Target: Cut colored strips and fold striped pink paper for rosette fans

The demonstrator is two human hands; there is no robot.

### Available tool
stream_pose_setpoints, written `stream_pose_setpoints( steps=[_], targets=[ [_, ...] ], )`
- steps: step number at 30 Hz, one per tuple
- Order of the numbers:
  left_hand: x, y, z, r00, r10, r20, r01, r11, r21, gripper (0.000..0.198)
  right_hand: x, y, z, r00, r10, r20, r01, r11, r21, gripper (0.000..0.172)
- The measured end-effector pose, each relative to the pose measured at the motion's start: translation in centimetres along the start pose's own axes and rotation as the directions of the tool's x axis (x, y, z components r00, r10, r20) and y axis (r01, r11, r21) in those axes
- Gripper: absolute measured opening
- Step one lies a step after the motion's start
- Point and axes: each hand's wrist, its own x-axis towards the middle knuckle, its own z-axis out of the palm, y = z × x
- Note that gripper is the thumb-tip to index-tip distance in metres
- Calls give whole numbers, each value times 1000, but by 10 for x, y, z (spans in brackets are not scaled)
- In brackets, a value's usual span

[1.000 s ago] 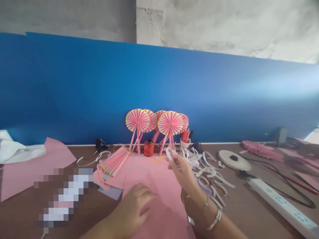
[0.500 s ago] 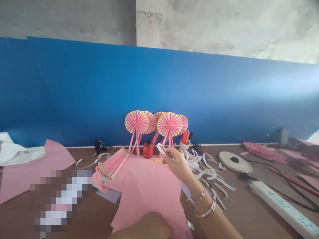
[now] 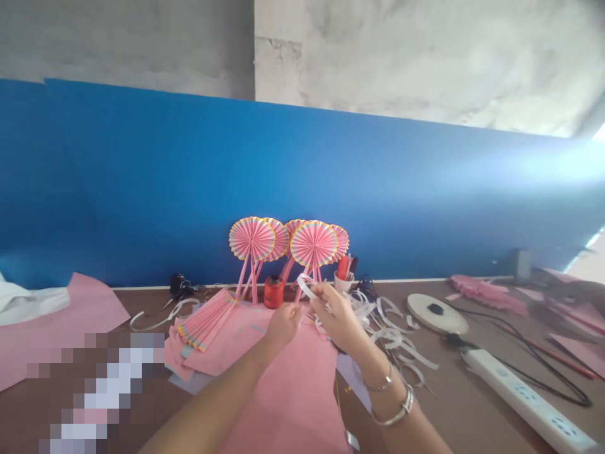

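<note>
My right hand (image 3: 336, 315) is closed in a pinch on a curled white strip (image 3: 306, 288), whose loop stands up past the fingertips. Just to the left, my left hand (image 3: 284, 323) has its fingers pressed together, close to the right fingers; whatever may be in them is hidden. Beneath both hands lie pink paper sheets (image 3: 288, 391). A folded pink paper fan (image 3: 208, 320) rests on the sheets at the left. Behind the hands, opened round fans (image 3: 314, 244) with striped rims lean against the blue panel, beside a red cylindrical container (image 3: 273, 292).
A tangle of white strips (image 3: 397, 334) lies right of the hands, near a white cup (image 3: 341, 282) of tools. Farther right are a round white disc (image 3: 437, 313) and a power strip (image 3: 524, 397) with a cable. Keys (image 3: 179, 285) lie back left. A blue panel (image 3: 189, 170) bounds the table.
My left hand has come up from the bottom edge to beside the right hand. My right hand still holds the white strip. The view has shifted slightly.
</note>
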Motion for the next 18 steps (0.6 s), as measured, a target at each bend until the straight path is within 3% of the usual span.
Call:
stream_pose_setpoints(
  steps=[3, 6, 9, 10, 13, 16, 18],
  targets=[
    [3, -1, -7, 994, -29, -107, 37, 997, 72, 37, 0, 1, 2, 1000, 1, 5, 0, 997, -72, 9],
    [-1, 4, -16, 972, 6, -234, 15, 996, 86, 28, 0, 4, 4, 999, -33, -35, 24, 971, -239, 10],
    [-18, 14, -25, 942, 115, -315, -94, 992, 78, 39, 0, 5, 6, 995, -84, -45, 59, 914, -402, 15],
    [-26, 18, -27, 917, 227, -329, -210, 974, 86, 41, 0, 5, 8, 995, -95, -44, 66, 897, -436, 15],
    [-51, 30, -35, 860, 461, -216, -440, 887, 142, 44, -2, 1, 13, 993, -115, -15, 92, 865, -493, 17],
    [-69, 38, -42, 852, 515, -97, -495, 851, 175, 42, -6, -6, 20, 994, -109, 26, 107, 852, -513, 18],
    [-76, 40, -47, 853, 516, -81, -495, 849, 187, 42, -9, -9, 24, 993, -108, 43, 115, 856, -504, 15]
  ],
)
